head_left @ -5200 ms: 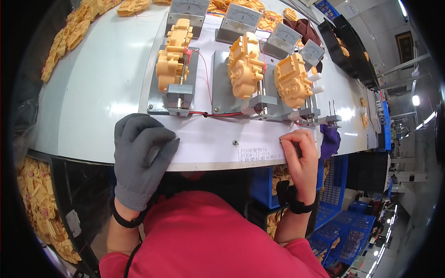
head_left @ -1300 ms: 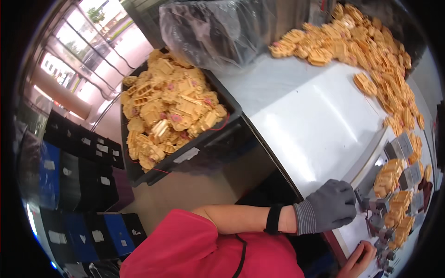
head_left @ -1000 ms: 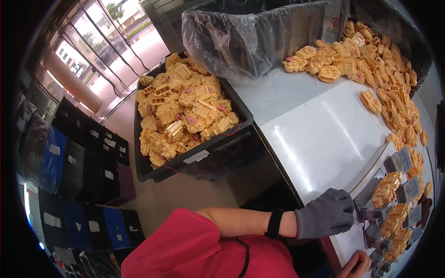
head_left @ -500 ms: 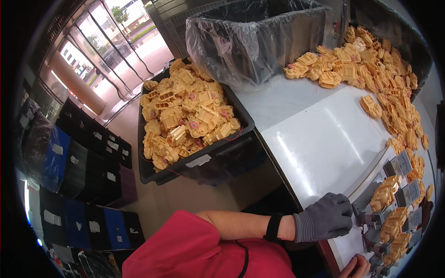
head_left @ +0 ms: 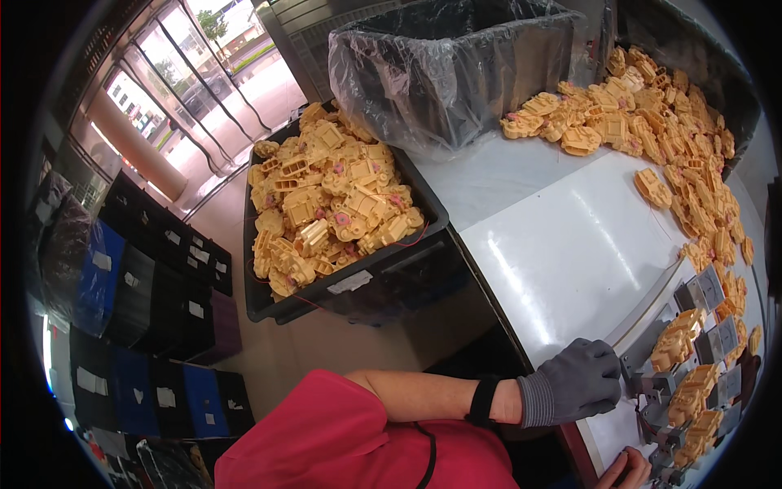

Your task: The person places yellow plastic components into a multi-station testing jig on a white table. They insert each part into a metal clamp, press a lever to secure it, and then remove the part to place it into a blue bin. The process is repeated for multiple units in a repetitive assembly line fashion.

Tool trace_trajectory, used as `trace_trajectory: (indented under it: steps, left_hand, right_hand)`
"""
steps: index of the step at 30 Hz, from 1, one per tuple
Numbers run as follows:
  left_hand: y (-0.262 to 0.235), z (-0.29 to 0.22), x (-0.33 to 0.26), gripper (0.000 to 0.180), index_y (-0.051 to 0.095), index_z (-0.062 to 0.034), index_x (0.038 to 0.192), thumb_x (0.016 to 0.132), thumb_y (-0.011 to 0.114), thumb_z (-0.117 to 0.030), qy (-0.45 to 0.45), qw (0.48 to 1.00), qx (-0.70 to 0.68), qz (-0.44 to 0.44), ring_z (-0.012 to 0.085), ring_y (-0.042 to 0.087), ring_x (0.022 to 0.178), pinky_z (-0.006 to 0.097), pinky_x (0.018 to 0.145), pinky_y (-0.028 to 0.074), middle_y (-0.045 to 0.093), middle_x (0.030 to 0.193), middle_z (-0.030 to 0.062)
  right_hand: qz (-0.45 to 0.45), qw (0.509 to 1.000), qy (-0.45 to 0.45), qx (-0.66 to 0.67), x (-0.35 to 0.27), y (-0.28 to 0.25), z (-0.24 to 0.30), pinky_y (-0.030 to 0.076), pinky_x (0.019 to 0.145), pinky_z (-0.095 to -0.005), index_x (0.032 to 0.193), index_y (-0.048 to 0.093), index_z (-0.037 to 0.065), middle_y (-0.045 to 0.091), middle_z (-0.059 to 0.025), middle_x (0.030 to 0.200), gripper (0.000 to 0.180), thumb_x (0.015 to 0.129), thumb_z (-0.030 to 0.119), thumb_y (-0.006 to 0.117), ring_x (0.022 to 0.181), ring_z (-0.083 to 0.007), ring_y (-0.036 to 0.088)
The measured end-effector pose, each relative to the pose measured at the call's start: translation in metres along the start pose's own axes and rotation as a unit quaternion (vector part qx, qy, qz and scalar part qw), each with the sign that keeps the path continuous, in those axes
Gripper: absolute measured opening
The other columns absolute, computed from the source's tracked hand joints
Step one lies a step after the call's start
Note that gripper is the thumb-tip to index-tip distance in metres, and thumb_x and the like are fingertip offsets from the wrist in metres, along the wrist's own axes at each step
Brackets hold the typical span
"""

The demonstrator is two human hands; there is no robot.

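Note:
My left hand (head_left: 573, 381), in a grey knitted glove, is closed with its fingers curled at the near edge of a metal fixture (head_left: 648, 385). Whatever its fingers hold, if anything, is hidden beneath them. Low in the picture, the bare fingers of my right hand (head_left: 627, 470) show bent beside the fixture; the rest of that hand is cut off. Along the fixture sit several yellow plastic housings (head_left: 692, 394) in a row, with grey metal blocks (head_left: 722, 338) on their far side.
A heap of similar yellow housings (head_left: 607, 122) covers the table's back right, with one single housing (head_left: 652, 188) nearer. To the left stands a black bin (head_left: 440, 213) full of them. Behind is a bin lined with clear plastic (head_left: 456, 90). Black and blue crates (head_left: 147, 301) are stacked far left.

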State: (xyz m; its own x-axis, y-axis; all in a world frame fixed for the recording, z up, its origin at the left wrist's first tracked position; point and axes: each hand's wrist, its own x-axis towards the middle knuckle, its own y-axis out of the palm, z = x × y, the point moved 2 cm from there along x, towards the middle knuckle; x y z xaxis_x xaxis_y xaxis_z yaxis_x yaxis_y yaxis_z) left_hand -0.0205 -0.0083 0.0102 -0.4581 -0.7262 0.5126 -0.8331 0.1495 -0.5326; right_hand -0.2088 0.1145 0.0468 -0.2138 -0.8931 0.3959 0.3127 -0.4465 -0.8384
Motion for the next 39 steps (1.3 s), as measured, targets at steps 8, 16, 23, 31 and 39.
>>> trace_trajectory:
  steps: [8, 16, 23, 31, 39]
  left_hand:
    - [0.002, -0.003, 0.0, 0.01, 0.062, -0.016, 0.085, 0.085, 0.066, -0.025, 0.021, 1.0, 0.009, 0.004, 0.0274, 0.056, 0.101, 0.042, 0.085, 0.045, 0.056, 0.094, 0.0041]
    - [-0.014, 0.003, 0.003, 0.015, 0.068, -0.0138, 0.091, 0.078, 0.075, -0.017, 0.034, 0.998, 0.039, 0.026, 0.028, 0.056, 0.089, 0.041, 0.083, 0.042, 0.058, 0.089, 0.0059]
    - [-0.009, -0.002, 0.008, 0.013, 0.069, -0.0081, 0.09, 0.078, 0.073, -0.008, -0.005, 0.997, 0.048, 0.064, 0.0291, 0.052, 0.098, 0.039, 0.083, 0.046, 0.057, 0.092, 0.0081]
    - [-0.01, -0.002, 0.006, 0.011, 0.07, -0.0114, 0.091, 0.08, 0.073, -0.014, -0.014, 0.998, 0.03, 0.052, 0.0281, 0.054, 0.096, 0.041, 0.087, 0.043, 0.06, 0.09, 0.0063]
    - [-0.007, -0.001, 0.006, 0.013, 0.07, -0.0107, 0.09, 0.078, 0.073, -0.009, -0.006, 0.998, 0.033, 0.046, 0.0286, 0.053, 0.097, 0.041, 0.086, 0.044, 0.059, 0.09, 0.0067]
  right_hand:
    - [0.007, 1.0, 0.012, -0.001, -0.008, -0.002, -0.003, 0.049, 0.079, -0.04, 0.101, 0.068, -0.001, 0.066, -0.0156, 0.094, 0.018, 0.097, 0.016, 0.064, 0.086, -0.0296, 0.06]
    - [-0.007, 0.998, 0.02, 0.055, 0.0, 0.012, -0.007, 0.042, 0.078, -0.038, 0.091, 0.065, 0.004, 0.058, -0.0102, 0.085, 0.011, 0.081, 0.002, 0.07, 0.084, -0.0294, 0.054]
    - [-0.04, 0.998, -0.004, 0.044, -0.001, 0.01, -0.014, 0.039, 0.072, -0.0358, 0.09, 0.068, 0.009, 0.059, -0.0036, 0.083, 0.013, 0.079, 0.007, 0.075, 0.079, -0.0237, 0.054]
    - [-0.049, 0.998, -0.011, 0.046, -0.003, 0.012, -0.014, 0.038, 0.071, -0.0352, 0.092, 0.068, 0.011, 0.06, -0.0023, 0.083, 0.014, 0.08, 0.008, 0.075, 0.079, -0.0233, 0.054]
    - [-0.049, 0.998, -0.015, 0.038, -0.002, 0.011, -0.014, 0.038, 0.071, -0.0349, 0.092, 0.068, 0.011, 0.06, -0.0015, 0.084, 0.015, 0.08, 0.009, 0.075, 0.079, -0.0222, 0.055]
